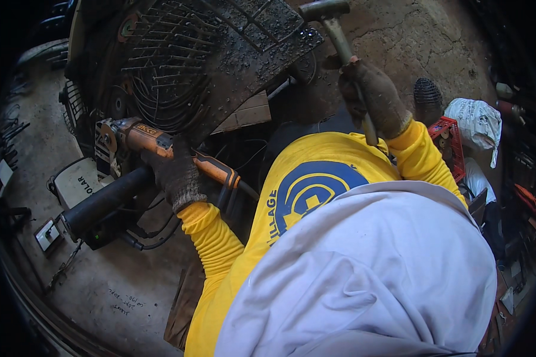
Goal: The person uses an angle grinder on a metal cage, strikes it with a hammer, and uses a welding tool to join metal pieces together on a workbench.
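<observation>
My gloved left hand [175, 175] is wrapped around the middle of an orange and black angle grinder [146, 138]. The grinder's disc end points to the far left, and its cable leaves the rear near my lap. Just below that hand lies a thick black cylinder [110, 202]. In my gloved right hand [380, 98] is a hammer [337, 38], gripped by the handle. Its metal head is at the top edge, beside the corner of a dark metal work table [262, 65], and the handle's end comes out below my fist.
Metal rods [173, 50] and a coil of black cable [161, 104] lie on the table. A cardboard box [244, 113] is beneath its edge. At the left stands a pale machine [80, 184] with cables. A red crate [448, 146] and white bag [475, 122] are at the right.
</observation>
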The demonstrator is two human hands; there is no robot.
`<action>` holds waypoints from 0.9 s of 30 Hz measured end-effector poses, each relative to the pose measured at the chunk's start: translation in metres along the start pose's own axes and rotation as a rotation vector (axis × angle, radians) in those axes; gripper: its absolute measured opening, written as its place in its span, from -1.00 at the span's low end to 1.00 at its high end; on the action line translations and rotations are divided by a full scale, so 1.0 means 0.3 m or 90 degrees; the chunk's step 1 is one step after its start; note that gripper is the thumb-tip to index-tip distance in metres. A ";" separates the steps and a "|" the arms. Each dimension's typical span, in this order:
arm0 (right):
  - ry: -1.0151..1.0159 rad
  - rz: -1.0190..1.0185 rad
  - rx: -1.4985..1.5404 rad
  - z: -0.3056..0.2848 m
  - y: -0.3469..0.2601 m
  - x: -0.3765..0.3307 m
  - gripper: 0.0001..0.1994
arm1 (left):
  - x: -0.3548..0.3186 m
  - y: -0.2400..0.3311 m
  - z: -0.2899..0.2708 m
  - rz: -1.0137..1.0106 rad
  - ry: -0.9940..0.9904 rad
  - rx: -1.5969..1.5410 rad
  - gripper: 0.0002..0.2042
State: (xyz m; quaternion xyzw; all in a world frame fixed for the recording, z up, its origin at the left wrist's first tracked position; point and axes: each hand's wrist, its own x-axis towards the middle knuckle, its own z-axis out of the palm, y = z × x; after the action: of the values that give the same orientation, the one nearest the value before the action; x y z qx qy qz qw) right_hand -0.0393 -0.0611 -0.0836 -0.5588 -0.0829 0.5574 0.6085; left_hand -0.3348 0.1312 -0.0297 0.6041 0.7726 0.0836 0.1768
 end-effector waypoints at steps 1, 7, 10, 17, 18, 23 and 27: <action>-0.014 0.019 -0.044 0.016 0.002 -0.006 -0.58 | 0.010 -0.010 0.005 0.002 -0.001 0.000 0.02; -0.007 0.057 -0.030 0.018 -0.010 -0.022 -0.59 | 0.034 -0.046 0.018 0.003 -0.004 -0.047 0.05; 0.005 0.022 0.005 -0.001 0.000 0.000 -0.59 | 0.028 -0.041 0.016 0.007 -0.010 -0.063 0.06; -0.043 0.054 -0.080 0.002 -0.002 0.000 -0.57 | 0.031 -0.041 0.023 -0.004 0.025 0.002 -0.03; -0.027 0.057 -0.050 0.010 -0.009 -0.002 -0.57 | 0.028 -0.039 0.023 -0.005 0.016 -0.002 -0.02; 0.031 0.042 -0.026 0.037 -0.019 -0.017 -0.59 | 0.013 -0.017 0.010 0.009 0.006 -0.002 0.00; -0.036 0.063 -0.118 0.031 -0.031 -0.017 -0.57 | 0.015 -0.028 0.017 0.021 0.013 -0.023 -0.02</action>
State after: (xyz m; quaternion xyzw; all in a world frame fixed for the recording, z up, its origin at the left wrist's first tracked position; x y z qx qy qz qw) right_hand -0.0424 -0.0574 -0.0703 -0.6004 -0.1237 0.5918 0.5234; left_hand -0.3414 0.1331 -0.0380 0.6128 0.7625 0.1068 0.1780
